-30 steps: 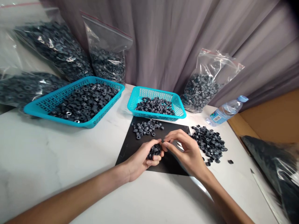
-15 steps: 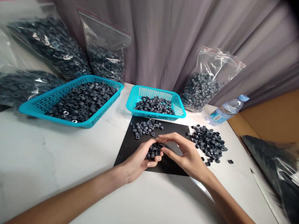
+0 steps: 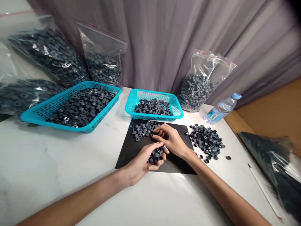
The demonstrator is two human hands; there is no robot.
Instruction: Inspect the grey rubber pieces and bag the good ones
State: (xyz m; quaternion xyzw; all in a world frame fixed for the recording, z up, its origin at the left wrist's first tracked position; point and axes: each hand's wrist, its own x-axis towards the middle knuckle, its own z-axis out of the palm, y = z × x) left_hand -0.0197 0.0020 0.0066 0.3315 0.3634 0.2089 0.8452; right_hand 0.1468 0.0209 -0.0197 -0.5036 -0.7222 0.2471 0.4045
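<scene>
My left hand (image 3: pixel 145 157) is cupped around a handful of small dark grey plastic rings (image 3: pixel 156 155), its thumb over the top. Just above and to the right, my right hand (image 3: pixel 170 139) has thumb and forefinger closing on a dark ring (image 3: pixel 152 135) at the near edge of a loose pile of rings (image 3: pixel 142 129). Its other fingers curl in and are partly hidden. Both hands are over a black mat (image 3: pixel 127 152).
Behind the mat stands a small blue basket (image 3: pixel 154 117) of dark parts; a larger blue basket (image 3: pixel 89 128) is left. A heap of dark caps (image 3: pixel 207 139) lies right, near a water bottle (image 3: pixel 222 109). Filled plastic bags (image 3: pixel 103 69) line the curtain (image 3: pixel 155 47).
My right hand has moved from beside my left hand's handful up and left to the pile on the mat. My left hand still holds its rings. The view has shifted slightly.
</scene>
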